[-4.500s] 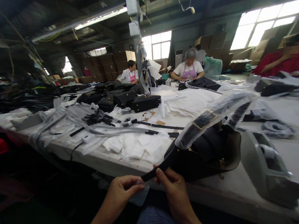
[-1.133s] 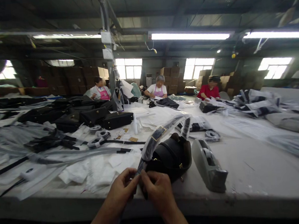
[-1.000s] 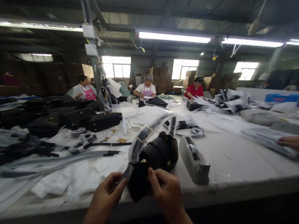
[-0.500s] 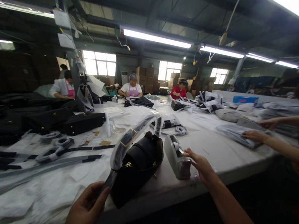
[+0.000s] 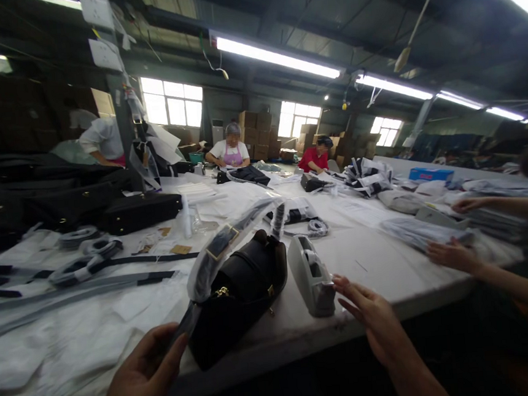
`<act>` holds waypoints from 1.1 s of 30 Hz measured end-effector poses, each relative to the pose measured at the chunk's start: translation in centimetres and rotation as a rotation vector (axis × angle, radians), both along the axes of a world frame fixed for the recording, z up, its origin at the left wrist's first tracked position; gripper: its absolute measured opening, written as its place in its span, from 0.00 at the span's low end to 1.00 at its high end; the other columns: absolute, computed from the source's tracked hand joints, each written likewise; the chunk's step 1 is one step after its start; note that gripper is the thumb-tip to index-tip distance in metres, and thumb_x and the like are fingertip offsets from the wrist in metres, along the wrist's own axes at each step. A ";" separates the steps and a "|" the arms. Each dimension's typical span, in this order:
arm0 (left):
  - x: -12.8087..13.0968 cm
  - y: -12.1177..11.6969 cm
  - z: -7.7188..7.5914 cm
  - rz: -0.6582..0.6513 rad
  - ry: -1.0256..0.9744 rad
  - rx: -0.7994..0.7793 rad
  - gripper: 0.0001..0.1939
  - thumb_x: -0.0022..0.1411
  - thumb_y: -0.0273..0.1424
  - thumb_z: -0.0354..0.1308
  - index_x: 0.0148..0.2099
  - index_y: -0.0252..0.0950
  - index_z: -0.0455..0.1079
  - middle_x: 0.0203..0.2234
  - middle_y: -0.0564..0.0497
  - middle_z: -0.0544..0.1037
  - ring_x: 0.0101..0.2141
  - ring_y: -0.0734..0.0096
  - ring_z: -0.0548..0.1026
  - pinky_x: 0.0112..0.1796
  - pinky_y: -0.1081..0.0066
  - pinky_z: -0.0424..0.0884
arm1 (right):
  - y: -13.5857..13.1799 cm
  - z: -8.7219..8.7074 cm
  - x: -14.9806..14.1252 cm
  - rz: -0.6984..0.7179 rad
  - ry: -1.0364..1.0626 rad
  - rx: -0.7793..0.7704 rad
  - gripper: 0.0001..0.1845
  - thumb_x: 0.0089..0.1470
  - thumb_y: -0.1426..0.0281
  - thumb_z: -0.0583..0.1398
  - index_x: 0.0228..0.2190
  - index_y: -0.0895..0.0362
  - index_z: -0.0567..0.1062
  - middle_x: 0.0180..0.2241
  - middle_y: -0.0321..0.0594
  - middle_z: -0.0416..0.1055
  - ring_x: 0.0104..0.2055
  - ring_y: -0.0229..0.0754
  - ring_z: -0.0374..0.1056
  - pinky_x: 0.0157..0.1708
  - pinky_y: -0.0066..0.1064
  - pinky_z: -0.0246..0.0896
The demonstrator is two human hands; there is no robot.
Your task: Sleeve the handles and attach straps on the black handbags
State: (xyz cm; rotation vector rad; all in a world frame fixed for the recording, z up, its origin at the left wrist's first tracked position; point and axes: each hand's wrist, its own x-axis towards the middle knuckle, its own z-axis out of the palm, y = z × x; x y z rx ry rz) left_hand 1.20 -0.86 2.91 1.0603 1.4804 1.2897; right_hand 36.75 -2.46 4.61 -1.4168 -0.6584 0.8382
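My left hand (image 5: pixel 143 378) is closed, thumb against fingers, around the end of a strap (image 5: pixel 222 245) wrapped in clear plastic, with a gold buckle on it. The strap arches up over a black handbag (image 5: pixel 239 283) with gold hardware, which sits near the table's front edge. To the bag's right stands a grey tape dispenser (image 5: pixel 319 298) with a roll in it. My right hand (image 5: pixel 376 314) is at its front end, fingers stretched out and apart, fingertips by the cutting edge. Whether a bit of tape clings to them I cannot make out.
Black bags (image 5: pixel 145 213) are piled at the left, near wrapped straps (image 5: pixel 88 256) and white sheeting (image 5: pixel 91 336). A co-worker's hand (image 5: pixel 454 256) rests by plastic-wrapped pieces at the right. A blue box (image 5: pixel 431 175) stands farther back. Other people work across the table.
My right hand has shifted slightly right and down at the dispenser's front. My left hand keeps hold of the strap and sits a little farther left. The co-worker's hands at the right have moved.
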 end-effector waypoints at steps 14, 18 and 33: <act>-0.5 0.0 -0.6 -0.075 -0.107 -0.016 0.29 0.40 0.51 0.70 0.40 0.38 0.73 0.19 0.60 0.71 0.18 0.78 0.63 0.19 0.80 0.59 | -1.7 -6.5 -4.1 0.021 0.102 -0.028 0.23 0.35 0.58 0.74 0.31 0.61 0.82 0.28 0.43 0.80 0.25 0.37 0.72 0.25 0.23 0.68; -0.7 0.0 -0.7 -0.139 -0.087 0.032 0.25 0.46 0.48 0.69 0.41 0.37 0.74 0.25 0.55 0.77 0.22 0.75 0.69 0.22 0.78 0.64 | -2.1 -3.5 -11.3 0.433 0.027 0.054 0.18 0.45 0.57 0.69 0.27 0.61 0.80 0.23 0.40 0.77 0.22 0.35 0.68 0.24 0.24 0.63; -1.4 0.0 -1.4 -0.231 -0.086 0.233 0.13 0.54 0.38 0.66 0.38 0.36 0.74 0.32 0.51 0.80 0.37 0.65 0.76 0.38 0.74 0.71 | 1.4 -0.2 -22.9 0.507 -0.249 0.045 0.23 0.50 0.54 0.64 0.19 0.60 0.78 0.18 0.40 0.74 0.17 0.35 0.65 0.19 0.23 0.58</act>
